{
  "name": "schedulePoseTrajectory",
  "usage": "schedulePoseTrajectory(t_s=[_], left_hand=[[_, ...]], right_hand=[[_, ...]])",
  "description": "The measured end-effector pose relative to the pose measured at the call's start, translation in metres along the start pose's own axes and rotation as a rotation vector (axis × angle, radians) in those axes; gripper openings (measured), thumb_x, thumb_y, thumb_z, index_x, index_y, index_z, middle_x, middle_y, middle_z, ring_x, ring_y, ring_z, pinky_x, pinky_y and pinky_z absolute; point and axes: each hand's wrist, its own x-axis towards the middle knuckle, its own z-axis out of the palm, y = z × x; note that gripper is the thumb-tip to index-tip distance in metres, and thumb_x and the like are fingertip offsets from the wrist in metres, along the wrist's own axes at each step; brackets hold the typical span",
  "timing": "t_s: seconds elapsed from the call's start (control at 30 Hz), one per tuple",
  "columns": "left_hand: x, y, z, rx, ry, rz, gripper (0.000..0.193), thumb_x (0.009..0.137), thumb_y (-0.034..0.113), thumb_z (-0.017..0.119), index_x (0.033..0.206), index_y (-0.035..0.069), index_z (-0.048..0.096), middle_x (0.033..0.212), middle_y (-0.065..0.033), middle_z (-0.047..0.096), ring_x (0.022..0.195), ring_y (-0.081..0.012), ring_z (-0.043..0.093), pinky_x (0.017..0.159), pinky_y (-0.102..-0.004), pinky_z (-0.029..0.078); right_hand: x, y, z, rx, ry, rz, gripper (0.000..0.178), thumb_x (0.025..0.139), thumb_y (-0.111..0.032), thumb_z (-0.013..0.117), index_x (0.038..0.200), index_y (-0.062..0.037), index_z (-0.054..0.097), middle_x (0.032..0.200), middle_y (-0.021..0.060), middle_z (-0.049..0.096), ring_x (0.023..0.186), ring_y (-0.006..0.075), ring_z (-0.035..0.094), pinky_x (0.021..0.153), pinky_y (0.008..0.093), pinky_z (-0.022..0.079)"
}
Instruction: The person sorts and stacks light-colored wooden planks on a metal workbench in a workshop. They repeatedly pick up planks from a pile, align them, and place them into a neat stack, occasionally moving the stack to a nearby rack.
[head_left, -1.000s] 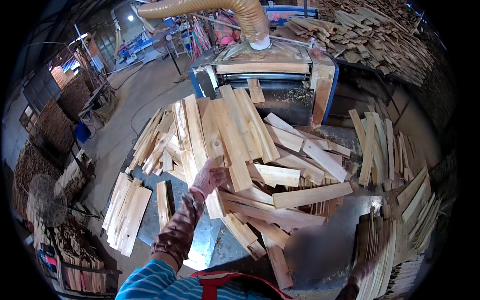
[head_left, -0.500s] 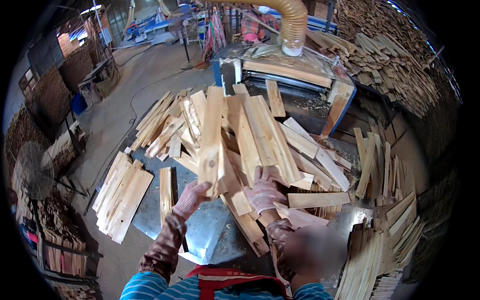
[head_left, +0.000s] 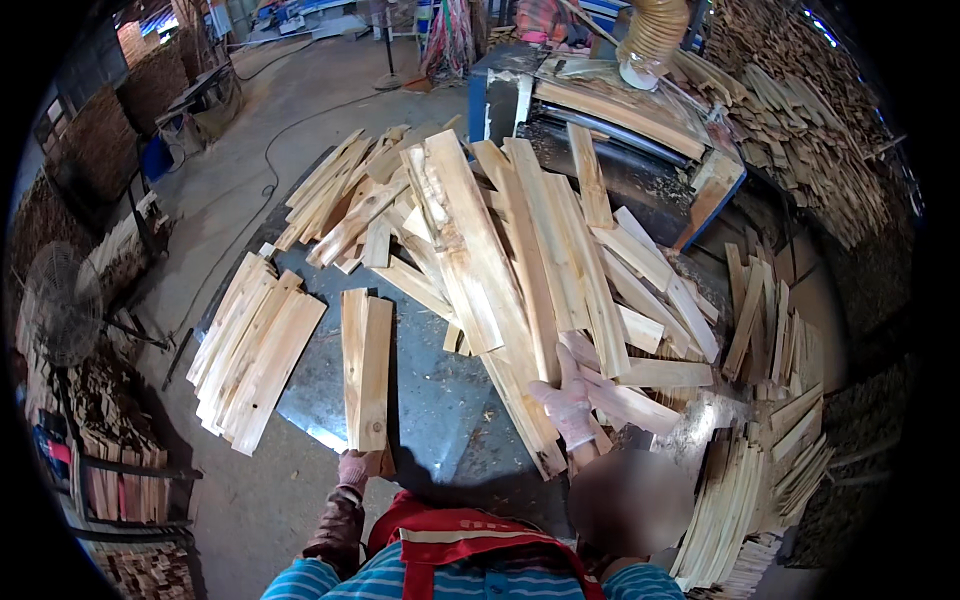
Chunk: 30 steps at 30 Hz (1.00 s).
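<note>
My gloved left hand (head_left: pixel 357 468) is closed on the near end of a pale wooden board (head_left: pixel 370 385), which points away from me over the left part of the metal table. Another board lies alongside and partly beneath it. At the near side of a large loose heap of boards (head_left: pixel 520 240), my gloved right hand (head_left: pixel 566 408) has its fingers apart, thumb out to the left. It is at the near end of a long board in the heap; whether it touches that board I cannot tell. A blurred patch hides my right forearm.
A row of boards (head_left: pixel 255 350) sits on the table's left edge. Behind the heap stands a blue-framed machine (head_left: pixel 620 120) with a ribbed hose (head_left: pixel 655 40). More boards (head_left: pixel 725 510) are stacked at right. A fan (head_left: pixel 65 300) stands far left.
My left hand has moved left and toward me with a board from the heap. My right hand has shifted slightly right and nearer, its fingers now spread. The view has turned a little.
</note>
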Motion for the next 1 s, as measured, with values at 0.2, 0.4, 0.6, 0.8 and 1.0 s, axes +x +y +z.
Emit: schedulePoseTrajectory(t_s=[0.2, 0.4, 0.6, 0.8, 1.0], left_hand=[[-0.043, 0.065, -0.008, 0.147, 0.429, 0.245, 0.087, 0.075, 0.043, 0.077, 0.145, 0.005, 0.041, 0.133, -0.0268, 0.053, 0.119, -0.0436, 0.055, 0.1, -0.0441, 0.048], [-0.106, 0.198, -0.045, -0.761, -0.302, 0.685, 0.075, 0.086, 0.013, 0.067, 0.151, 0.004, 0.029, 0.136, -0.0191, 0.053, 0.114, -0.0302, 0.059, 0.093, -0.0414, 0.052], [-0.064, 0.173, -0.092, -1.085, -0.391, 0.405, 0.055, 0.084, 0.007, 0.06, 0.137, 0.001, 0.044, 0.111, -0.015, 0.067, 0.092, -0.0265, 0.069, 0.082, -0.0401, 0.058], [-0.022, 0.106, -0.143, -0.944, -0.385, 0.323, 0.046, 0.095, 0.032, 0.059, 0.129, 0.001, 0.057, 0.113, -0.0135, 0.069, 0.093, -0.0219, 0.069, 0.082, -0.0354, 0.058], [0.037, 0.082, -0.169, -0.837, -0.419, 0.291, 0.049, 0.092, 0.041, 0.066, 0.118, 0.001, 0.064, 0.102, -0.0105, 0.07, 0.088, -0.0196, 0.07, 0.08, -0.0336, 0.057]], right_hand=[[-0.055, -0.032, 0.025, 0.28, -0.03, -0.061, 0.076, 0.08, -0.013, 0.076, 0.146, 0.0025, 0.042, 0.133, 0.0182, 0.056, 0.117, 0.0255, 0.056, 0.098, 0.0356, 0.048], [-0.106, -0.058, 0.119, 0.113, -0.146, -0.393, 0.082, 0.078, -0.026, 0.078, 0.145, 0.0027, 0.042, 0.138, 0.0303, 0.05, 0.126, 0.045, 0.051, 0.106, 0.0469, 0.043], [-0.036, -0.073, 0.161, -0.483, -0.298, -0.676, 0.074, 0.087, -0.047, 0.064, 0.142, -0.0004, 0.044, 0.146, 0.0289, 0.041, 0.136, 0.0418, 0.042, 0.112, 0.0503, 0.035], [0.095, -0.085, 0.153, -1.21, 0.0, -0.577, 0.074, 0.089, -0.039, 0.054, 0.15, -0.0023, 0.033, 0.157, 0.0211, 0.03, 0.145, 0.0415, 0.025, 0.121, 0.0548, 0.015], [0.12, -0.069, 0.143, -1.035, 0.07, -0.503, 0.074, 0.084, -0.017, 0.055, 0.152, -0.0003, 0.031, 0.156, 0.0154, 0.035, 0.141, 0.0293, 0.037, 0.119, 0.0441, 0.026]])
